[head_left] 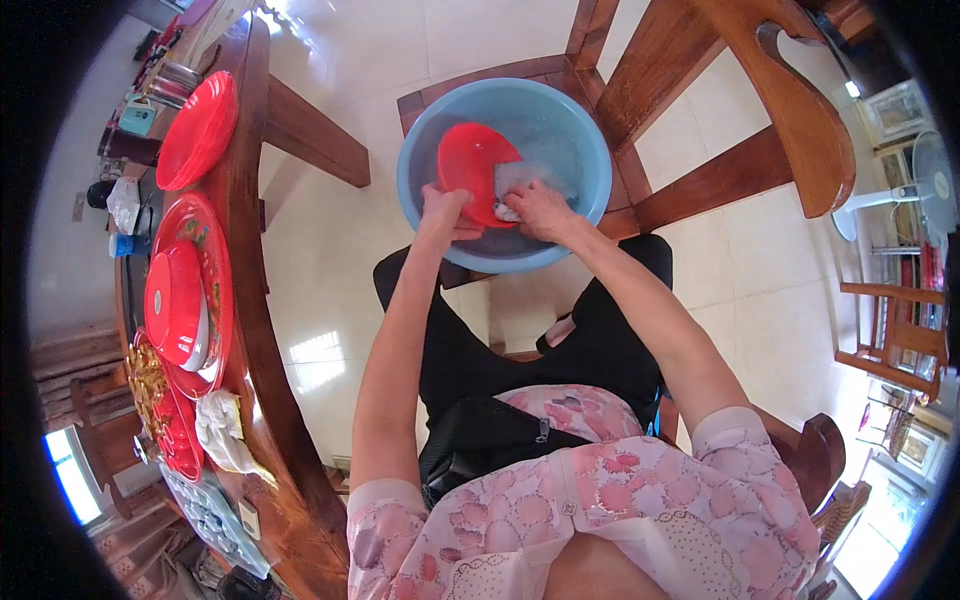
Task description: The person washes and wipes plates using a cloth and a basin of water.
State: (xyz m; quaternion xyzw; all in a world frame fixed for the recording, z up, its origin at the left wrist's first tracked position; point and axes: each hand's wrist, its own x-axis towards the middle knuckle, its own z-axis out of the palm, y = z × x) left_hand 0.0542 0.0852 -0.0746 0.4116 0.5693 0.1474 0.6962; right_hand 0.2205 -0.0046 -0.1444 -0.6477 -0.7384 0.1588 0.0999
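Note:
A light-blue basin (403, 190) of cloudy, sudsy water sits on a wooden chair seat in front of my knees. Inside it, a red plate (468, 160) is tilted, its lower edge near the water. My left hand (446, 214) grips the plate's near-left rim, thumb on the face. Against the plate's right side, my right hand (540, 210) is closed on a pale grey-white cloth (512, 176), which partly covers the plate. The fingertips of my right hand are partly hidden by the cloth.
A wooden table (290, 440) on the left bears stacked red plates (200, 130), a red bowl (172, 305) on a large patterned red tray (215, 240), and a crumpled cloth (225, 435). Wooden chair parts (715, 185) stand at right; a white fan (930, 185) is farther off.

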